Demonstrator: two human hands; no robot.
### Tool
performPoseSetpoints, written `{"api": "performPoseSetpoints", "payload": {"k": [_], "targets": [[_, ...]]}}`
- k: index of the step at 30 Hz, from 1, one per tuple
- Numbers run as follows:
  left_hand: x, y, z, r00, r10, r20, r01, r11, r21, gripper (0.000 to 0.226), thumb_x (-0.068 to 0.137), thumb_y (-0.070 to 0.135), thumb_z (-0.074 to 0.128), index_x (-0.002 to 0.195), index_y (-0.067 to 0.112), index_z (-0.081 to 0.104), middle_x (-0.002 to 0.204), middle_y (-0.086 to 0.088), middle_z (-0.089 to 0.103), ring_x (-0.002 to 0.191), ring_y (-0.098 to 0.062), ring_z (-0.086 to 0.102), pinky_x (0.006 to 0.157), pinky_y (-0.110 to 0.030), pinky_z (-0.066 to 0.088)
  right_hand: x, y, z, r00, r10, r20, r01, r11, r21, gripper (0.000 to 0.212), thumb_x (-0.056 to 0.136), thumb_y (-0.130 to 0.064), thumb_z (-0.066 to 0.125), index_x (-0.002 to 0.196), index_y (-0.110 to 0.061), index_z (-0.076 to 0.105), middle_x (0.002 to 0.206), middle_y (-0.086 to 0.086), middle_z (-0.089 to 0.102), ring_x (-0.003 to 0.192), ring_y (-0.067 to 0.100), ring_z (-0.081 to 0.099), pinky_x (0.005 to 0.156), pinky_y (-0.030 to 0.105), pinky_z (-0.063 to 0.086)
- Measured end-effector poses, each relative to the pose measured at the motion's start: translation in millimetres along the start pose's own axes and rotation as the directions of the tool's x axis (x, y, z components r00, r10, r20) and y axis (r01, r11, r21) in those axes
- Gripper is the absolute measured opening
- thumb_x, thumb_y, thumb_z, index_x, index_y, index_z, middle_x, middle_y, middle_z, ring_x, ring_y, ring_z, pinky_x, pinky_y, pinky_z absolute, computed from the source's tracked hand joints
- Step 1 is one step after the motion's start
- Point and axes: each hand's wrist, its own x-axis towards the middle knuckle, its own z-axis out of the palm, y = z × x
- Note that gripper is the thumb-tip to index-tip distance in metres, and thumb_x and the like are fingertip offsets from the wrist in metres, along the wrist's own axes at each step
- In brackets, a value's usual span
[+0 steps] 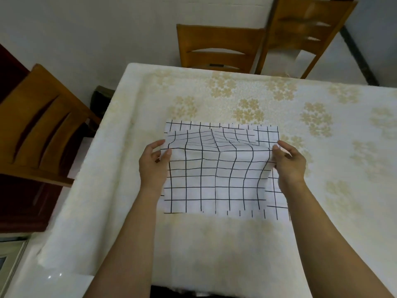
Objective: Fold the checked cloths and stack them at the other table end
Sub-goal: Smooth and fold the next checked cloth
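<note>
Floral-clothed table (214,87) under one checked cloth (217,179)

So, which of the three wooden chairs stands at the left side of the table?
The chair with long dark slots in its back; it stands by the table's left edge. The other two stand at the far end.

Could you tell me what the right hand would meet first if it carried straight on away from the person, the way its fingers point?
Probably only the checked cloth's far strip, then bare tablecloth; beyond the right hand nothing else shows before the chairs, though depth is unclear.
</note>
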Motion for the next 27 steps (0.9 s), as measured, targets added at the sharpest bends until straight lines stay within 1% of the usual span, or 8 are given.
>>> {"api": "performPoseSetpoints", "payload": {"k": [5, 9, 13, 17, 20, 23, 25, 27], "targets": [[-8.9, 9.4, -18.6, 0.985, 0.124, 0.118, -0.128, 0.991, 0.024, 0.031, 0.091, 0.013, 0.072, 0.11, 0.037, 0.069, 0.077, 0.001, 0.057, 0.076, -0.012, 0.053, 0.067, -0.015, 0.044, -15.6, -22.4, -12.8, 0.999, -0.038, -0.02, 0.039, 0.999, 0.029, 0.019, 0.089, -0.02, 0.073, 0.108, -0.022, 0.072, 0.095, 0.013, 0.068, 0.074, 0.017, 0.063, 0.082, 0.037, 0.054], [-13.2, 14.6, -34.6, 0.947, 0.242, 0.21, -0.277, 0.948, 0.158, 0.031, 0.087, 0.015, 0.077, 0.1, 0.042, 0.071, 0.067, 0.005, 0.049, 0.066, -0.012, 0.048, 0.073, -0.027, 0.048, -34.6, -39.6, -21.8, 0.997, -0.077, -0.025, 0.078, 0.995, 0.058, 0.015, 0.091, -0.018, 0.071, 0.105, -0.022, 0.071, 0.085, 0.007, 0.065, 0.071, 0.013, 0.06, 0.077, 0.031, 0.052], [-23.8, 23.8, -47.6, 0.937, 0.32, 0.143, -0.339, 0.93, 0.145, 0.016, 0.087, 0.021, 0.077, 0.088, 0.037, 0.073, 0.09, 0.006, 0.07, 0.085, -0.015, 0.066, 0.083, -0.032, 0.055, -56.1, -50.1, -28.8, 0.995, -0.1, -0.031, 0.101, 0.993, 0.06, 0.01, 0.09, -0.019, 0.072, 0.096, -0.027, 0.072, 0.078, 0.005, 0.062, 0.072, 0.015, 0.059, 0.071, 0.033, 0.05], [-30.6, 34.3, -53.2, 0.903, 0.41, 0.129, -0.428, 0.883, 0.192, 0.023, 0.087, 0.021, 0.075, 0.082, 0.042, 0.068, 0.103, -0.002, 0.061, 0.099, -0.016, 0.059, 0.091, -0.032, 0.048, -73.4, -53.7, -33.0, 0.99, -0.128, -0.058, 0.131, 0.99, 0.056, 0.011, 0.091, -0.019, 0.071, 0.101, -0.022, 0.073, 0.074, 0.001, 0.059, 0.066, 0.011, 0.058, 0.072, 0.029, 0.05], [-34.5, 39.2, -57.2, 0.88, 0.455, 0.132, -0.474, 0.855, 0.212, 0.009, 0.087, 0.023, 0.075, 0.087, 0.032, 0.073, 0.113, -0.001, 0.058, 0.113, -0.018, 0.053, 0.1, -0.024, 0.04, -85.0, -54.6, -34.4, 0.989, -0.133, -0.06, 0.136, 0.99, 0.048, 0.011, 0.091, -0.023, 0.071, 0.102, -0.024, 0.073, 0.079, -0.001, 0.062, 0.07, 0.009, 0.06, 0.077, 0.029, 0.052], [-39.8, 45.0, -61.8, 0.893, 0.435, 0.119, -0.449, 0.883, 0.135, 0.009, 0.09, 0.022, 0.072, 0.087, 0.03, 0.073, 0.107, 0.008, 0.064, 0.103, -0.004, 0.058, 0.09, -0.01, 0.041, -97.8, -58.3, -36.7, 0.996, -0.086, -0.019, 0.087, 0.992, 0.087, 0.006, 0.091, -0.025, 0.071, 0.098, -0.026, 0.072, 0.09, 0.0, 0.067, 0.076, 0.01, 0.064, 0.074, 0.028, 0.053], [-40.2, 47.3, -67.2, 0.91, 0.403, 0.096, -0.41, 0.908, 0.083, 0.016, 0.092, 0.023, 0.07, 0.083, 0.036, 0.069, 0.093, 0.013, 0.069, 0.092, -0.008, 0.064, 0.084, -0.022, 0.048, -103.2, -60.6, -39.2, 0.997, -0.082, 0.006, 0.081, 0.989, 0.126, 0.011, 0.091, -0.02, 0.071, 0.102, -0.023, 0.071, 0.09, 0.002, 0.07, 0.077, 0.013, 0.066, 0.073, 0.027, 0.054], [-38.0, 46.7, -73.5, 0.924, 0.372, 0.093, -0.379, 0.923, 0.064, 0.01, 0.093, 0.026, 0.069, 0.084, 0.03, 0.07, 0.085, 0.002, 0.073, 0.085, -0.015, 0.065, 0.078, -0.03, 0.051, -107.0, -63.0, -40.9, 0.996, -0.092, 0.011, 0.089, 0.984, 0.155, 0.015, 0.091, -0.017, 0.07, 0.105, -0.02, 0.071, 0.087, 0.001, 0.071, 0.076, 0.013, 0.066, 0.073, 0.026, 0.054]]}}
